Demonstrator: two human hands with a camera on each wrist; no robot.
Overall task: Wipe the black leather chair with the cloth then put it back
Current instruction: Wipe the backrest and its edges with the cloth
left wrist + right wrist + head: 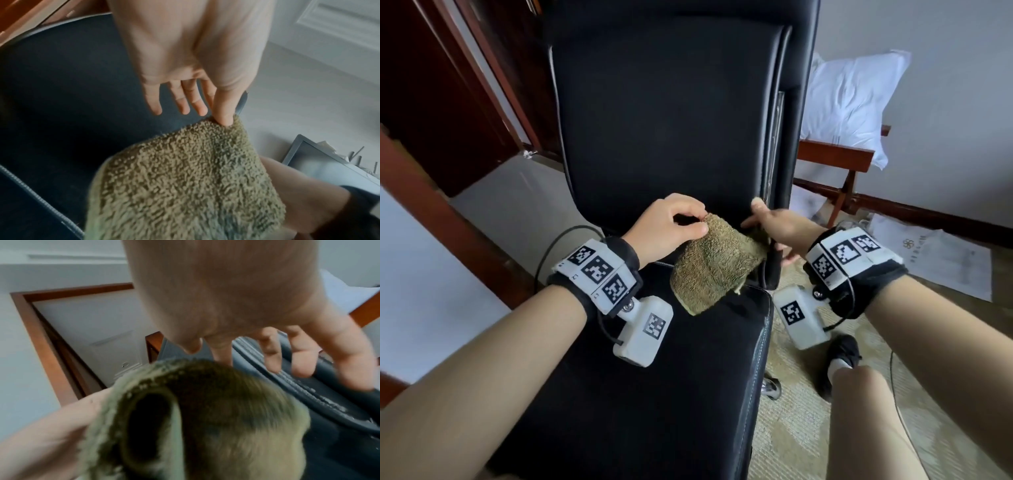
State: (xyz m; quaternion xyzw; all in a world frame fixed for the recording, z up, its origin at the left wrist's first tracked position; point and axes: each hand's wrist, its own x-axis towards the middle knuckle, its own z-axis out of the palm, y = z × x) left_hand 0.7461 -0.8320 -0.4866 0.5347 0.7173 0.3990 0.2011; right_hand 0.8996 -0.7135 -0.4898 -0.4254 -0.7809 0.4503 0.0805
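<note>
Left hand pinches cloth corner; right hand grips its 3 o'clock edge over chair; wiping, return pending.

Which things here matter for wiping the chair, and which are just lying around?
For the job: black leather chair; green cloth; left hand, pinching the cloth's corner; right hand, at its other end.

Lying about: white pillow; wooden rack; paper bag.
</note>
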